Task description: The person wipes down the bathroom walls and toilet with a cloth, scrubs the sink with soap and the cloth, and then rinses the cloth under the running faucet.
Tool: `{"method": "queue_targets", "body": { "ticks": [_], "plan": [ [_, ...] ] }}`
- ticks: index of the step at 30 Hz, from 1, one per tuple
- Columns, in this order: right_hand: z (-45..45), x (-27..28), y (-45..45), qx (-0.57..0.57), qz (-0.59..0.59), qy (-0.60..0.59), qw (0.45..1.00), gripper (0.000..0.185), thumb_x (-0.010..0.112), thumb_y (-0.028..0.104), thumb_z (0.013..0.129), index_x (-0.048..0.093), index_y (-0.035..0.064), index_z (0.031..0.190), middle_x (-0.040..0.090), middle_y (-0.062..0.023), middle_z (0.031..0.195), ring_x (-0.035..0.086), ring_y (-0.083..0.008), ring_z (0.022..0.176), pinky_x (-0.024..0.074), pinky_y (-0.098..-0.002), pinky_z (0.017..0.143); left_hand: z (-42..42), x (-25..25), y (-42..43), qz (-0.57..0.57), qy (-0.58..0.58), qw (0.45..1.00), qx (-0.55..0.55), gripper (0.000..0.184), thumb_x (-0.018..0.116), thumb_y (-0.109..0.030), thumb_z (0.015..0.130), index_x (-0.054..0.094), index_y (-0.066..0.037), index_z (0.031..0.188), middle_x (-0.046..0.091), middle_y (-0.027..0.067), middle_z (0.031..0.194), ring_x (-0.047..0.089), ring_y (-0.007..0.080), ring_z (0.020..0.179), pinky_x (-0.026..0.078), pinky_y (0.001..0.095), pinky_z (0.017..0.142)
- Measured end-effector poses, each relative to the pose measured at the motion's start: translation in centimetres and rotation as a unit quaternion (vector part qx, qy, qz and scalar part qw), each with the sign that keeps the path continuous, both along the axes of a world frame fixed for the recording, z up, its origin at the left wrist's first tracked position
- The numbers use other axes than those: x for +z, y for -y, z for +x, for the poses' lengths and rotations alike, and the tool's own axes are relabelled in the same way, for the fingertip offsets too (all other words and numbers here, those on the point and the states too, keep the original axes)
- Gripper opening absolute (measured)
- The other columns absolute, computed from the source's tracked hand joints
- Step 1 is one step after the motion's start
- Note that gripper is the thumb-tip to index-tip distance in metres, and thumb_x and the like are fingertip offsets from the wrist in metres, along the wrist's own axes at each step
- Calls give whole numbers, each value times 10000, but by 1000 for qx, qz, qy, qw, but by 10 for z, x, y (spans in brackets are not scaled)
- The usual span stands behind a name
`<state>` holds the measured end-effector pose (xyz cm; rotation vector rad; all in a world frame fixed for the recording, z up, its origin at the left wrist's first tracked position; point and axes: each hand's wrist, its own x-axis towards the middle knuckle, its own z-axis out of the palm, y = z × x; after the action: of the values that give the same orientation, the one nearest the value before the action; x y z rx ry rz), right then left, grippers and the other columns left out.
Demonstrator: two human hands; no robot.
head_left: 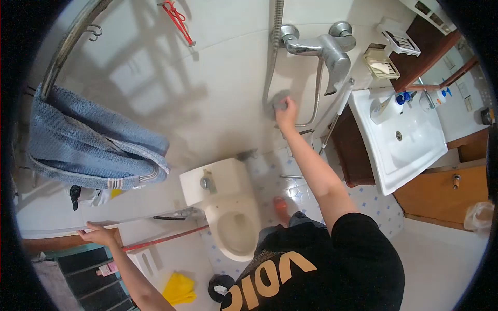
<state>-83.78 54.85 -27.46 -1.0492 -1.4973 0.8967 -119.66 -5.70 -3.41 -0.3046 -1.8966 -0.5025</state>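
Observation:
My right hand point(287, 115) presses a grey scouring pad point(280, 98) against the white tiled wall point(228, 88), below the chrome mixer tap point(327, 49). The pad is small and slightly blurred, so its exact make is unclear. Beside the hand hangs the metal shower hose point(274, 52), looping down from the tap. Off to the left, my left hand point(98, 235) is held out with fingers apart and nothing in it. It is near the window's wooden frame point(111, 237), seemingly at the rail above it; contact is hard to make out.
A toilet point(241, 202) stands between my arms, and a washbasin point(415, 150) with a pump bottle point(386, 111) is at right. Blue towels point(88, 140) hang at left. A red pole point(166, 238), yellow cloth point(179, 288) and black bin point(220, 286) are lower left.

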Motion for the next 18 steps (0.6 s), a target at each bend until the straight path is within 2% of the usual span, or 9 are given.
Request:
{"method": "queue_targets", "body": {
  "ticks": [1,4,6,9,13,15,17,18],
  "plan": [
    [5,-18,-2,29,-48,52,997,281,557,-59,587,546,36,852,534,-154,893,514,-332,943,405,-355,845,-1,1,1,1,-2,1000,-1,558,537,-281,897,350,99,1261,415,291,1242,433,414,1143,362,452,982],
    [35,-36,20,71,-54,49,995,262,571,-37,587,546,42,835,577,-154,886,541,-329,937,420,-347,844,-3,0,0,-13,-21,1000,-19,559,537,-284,897,351,99,1259,418,289,1239,431,412,1146,361,453,979],
    [64,-36,40,67,-65,50,994,260,578,-36,585,544,39,831,585,-154,909,547,-329,941,424,-346,845,1,1,-5,-24,-8,999,34,518,550,-189,889,336,103,1259,402,281,1262,407,406,1175,349,445,997],
    [118,-54,70,76,-88,14,993,267,617,-25,574,546,45,821,597,-141,916,558,-310,947,427,-337,843,8,4,-10,-20,-11,1000,11,513,554,-188,887,345,102,1254,415,278,1257,405,414,1172,349,454,988],
    [199,-83,114,0,-156,115,981,283,657,-13,547,536,50,795,611,-125,859,579,-300,886,433,-327,813,0,3,-1,-29,-3,999,20,515,568,-193,877,358,82,1259,419,270,1261,438,414,1140,365,453,970],
    [235,-98,128,-17,-178,87,980,286,664,-11,541,534,50,788,607,-121,849,578,-293,870,433,-323,804,9,9,-7,-14,11,1000,18,521,580,-190,866,362,71,1261,419,272,1259,453,420,1120,374,447,959],
    [265,-100,141,-34,-202,62,977,290,671,-10,534,531,50,781,604,-117,839,578,-285,853,432,-319,796,20,16,-13,71,79,991,-78,553,603,-207,847,362,62,1266,417,271,1262,430,419,1143,356,456,971],
    [278,-101,146,-51,-222,63,972,290,673,-11,533,529,50,778,598,-110,827,573,-270,848,429,-314,792,21,15,-8,69,78,991,-83,553,603,-207,847,362,62,1266,417,271,1262,430,419,1143,356,456,971]
  ]
}}
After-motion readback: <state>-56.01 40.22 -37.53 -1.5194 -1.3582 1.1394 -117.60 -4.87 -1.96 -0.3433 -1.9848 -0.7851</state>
